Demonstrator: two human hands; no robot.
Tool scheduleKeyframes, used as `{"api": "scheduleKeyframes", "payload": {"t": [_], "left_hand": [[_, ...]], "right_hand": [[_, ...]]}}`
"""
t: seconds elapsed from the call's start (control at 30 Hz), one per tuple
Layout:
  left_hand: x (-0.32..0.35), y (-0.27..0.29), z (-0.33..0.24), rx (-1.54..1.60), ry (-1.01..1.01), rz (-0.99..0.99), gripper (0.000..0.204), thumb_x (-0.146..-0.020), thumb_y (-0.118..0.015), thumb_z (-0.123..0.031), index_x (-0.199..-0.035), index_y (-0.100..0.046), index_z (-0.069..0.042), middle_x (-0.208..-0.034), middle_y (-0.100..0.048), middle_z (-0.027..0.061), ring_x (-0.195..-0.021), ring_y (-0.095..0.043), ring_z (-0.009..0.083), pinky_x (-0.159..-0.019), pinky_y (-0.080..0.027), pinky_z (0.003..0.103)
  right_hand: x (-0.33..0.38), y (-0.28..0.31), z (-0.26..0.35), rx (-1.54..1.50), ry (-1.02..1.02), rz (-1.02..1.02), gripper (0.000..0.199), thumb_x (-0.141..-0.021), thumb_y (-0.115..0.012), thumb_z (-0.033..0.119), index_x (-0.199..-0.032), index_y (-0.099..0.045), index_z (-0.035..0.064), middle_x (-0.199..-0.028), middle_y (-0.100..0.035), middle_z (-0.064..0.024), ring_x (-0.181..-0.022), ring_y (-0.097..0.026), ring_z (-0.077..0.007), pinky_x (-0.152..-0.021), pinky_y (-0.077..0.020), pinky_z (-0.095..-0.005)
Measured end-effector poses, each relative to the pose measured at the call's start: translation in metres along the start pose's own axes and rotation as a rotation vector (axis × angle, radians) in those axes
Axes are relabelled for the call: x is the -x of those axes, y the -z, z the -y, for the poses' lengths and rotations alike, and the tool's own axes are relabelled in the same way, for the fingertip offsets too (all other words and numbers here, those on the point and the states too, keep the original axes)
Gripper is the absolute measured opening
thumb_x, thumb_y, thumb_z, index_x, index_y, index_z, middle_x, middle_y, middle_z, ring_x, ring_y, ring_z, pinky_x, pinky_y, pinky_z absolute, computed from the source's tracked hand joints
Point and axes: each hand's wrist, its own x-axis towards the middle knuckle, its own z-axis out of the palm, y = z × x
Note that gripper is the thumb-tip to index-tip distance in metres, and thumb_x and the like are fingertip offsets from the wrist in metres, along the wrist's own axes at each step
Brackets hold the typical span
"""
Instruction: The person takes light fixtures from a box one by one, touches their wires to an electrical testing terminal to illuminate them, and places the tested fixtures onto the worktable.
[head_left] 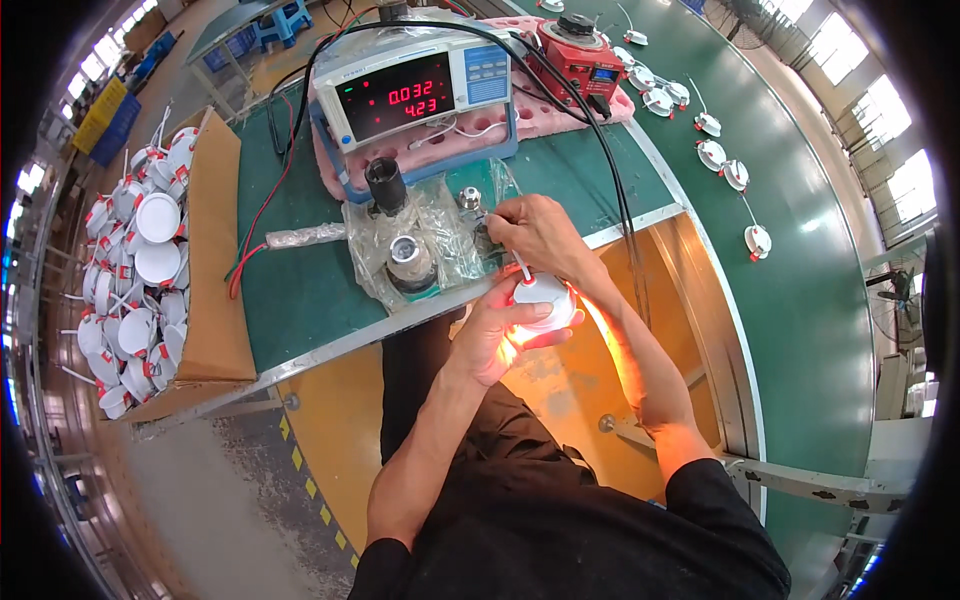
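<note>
My left hand (490, 335) is closed around a round white LED downlight (543, 298) with red clips, held just off the front edge of the bench. The lamp is lit, and its glow falls on my palm and right forearm. A short white cable (522, 266) rises from its back toward my right hand (545, 235). That hand has its fingers pinched together at the right side of a plastic-wrapped test fixture (408, 262); what lies between the fingertips is hidden. Beside them stands a small shiny metal knob (469, 198).
A power meter (425, 92) with red digits stands behind the fixture, on pink foam (330, 160). Right of it is a red device (575, 60) with black leads. A cardboard box (215, 250) of downlights stands left. More downlights (711, 154) lie along the green conveyor (810, 300).
</note>
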Motion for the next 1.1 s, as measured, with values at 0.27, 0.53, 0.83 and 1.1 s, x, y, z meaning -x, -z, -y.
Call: {"api": "scheduleKeyframes", "payload": {"t": [0.27, 0.53, 0.83, 1.1], "left_hand": [[-0.003, 0.005, 0.001, -0.097, 0.019, 0.02, 0.055, -0.088, -0.064, -0.006, -0.138, -0.044, -0.016, -0.133, -0.058, 0.0131, -0.121, -0.06, 0.0394, -0.092, -0.055, 0.043], [-0.002, 0.006, 0.002, -0.09, 0.005, 0.041, 0.052, -0.089, -0.064, -0.005, -0.135, -0.044, -0.016, -0.133, -0.057, 0.0134, -0.122, -0.059, 0.0405, -0.093, -0.055, 0.043], [-0.003, 0.007, 0.001, -0.085, 0.016, 0.049, 0.055, -0.09, -0.064, -0.006, -0.139, -0.043, -0.015, -0.133, -0.057, 0.0116, -0.122, -0.059, 0.0392, -0.093, -0.055, 0.042], [-0.004, 0.009, 0.002, -0.074, 0.027, 0.038, 0.057, -0.089, -0.064, -0.006, -0.141, -0.042, -0.014, -0.133, -0.057, 0.0128, -0.121, -0.059, 0.0394, -0.091, -0.056, 0.041]], "right_hand": [[-0.002, 0.001, -0.002, 0.017, 0.024, -0.006, 0.033, -0.084, -0.055, 0.028, -0.078, -0.066, -0.0028, -0.071, -0.061, -0.0249, -0.067, -0.06, -0.0433, -0.069, -0.0477, -0.0485], [-0.001, 0.0, -0.005, 0.015, 0.043, -0.003, 0.033, -0.086, -0.056, 0.025, -0.078, -0.065, -0.0058, -0.058, -0.056, -0.013, -0.055, -0.055, -0.0197, -0.056, -0.0461, -0.0373], [-0.002, -0.001, -0.005, 0.006, 0.021, 0.0, 0.032, -0.086, -0.056, 0.025, -0.081, -0.067, -0.0055, -0.06, -0.058, -0.0123, -0.056, -0.057, -0.0193, -0.057, -0.0469, -0.0367], [-0.001, 0.0, -0.002, 0.012, 0.023, 0.002, 0.032, -0.085, -0.057, 0.025, -0.08, -0.067, -0.005, -0.06, -0.059, -0.0126, -0.055, -0.057, -0.0195, -0.056, -0.0471, -0.0365]]}}
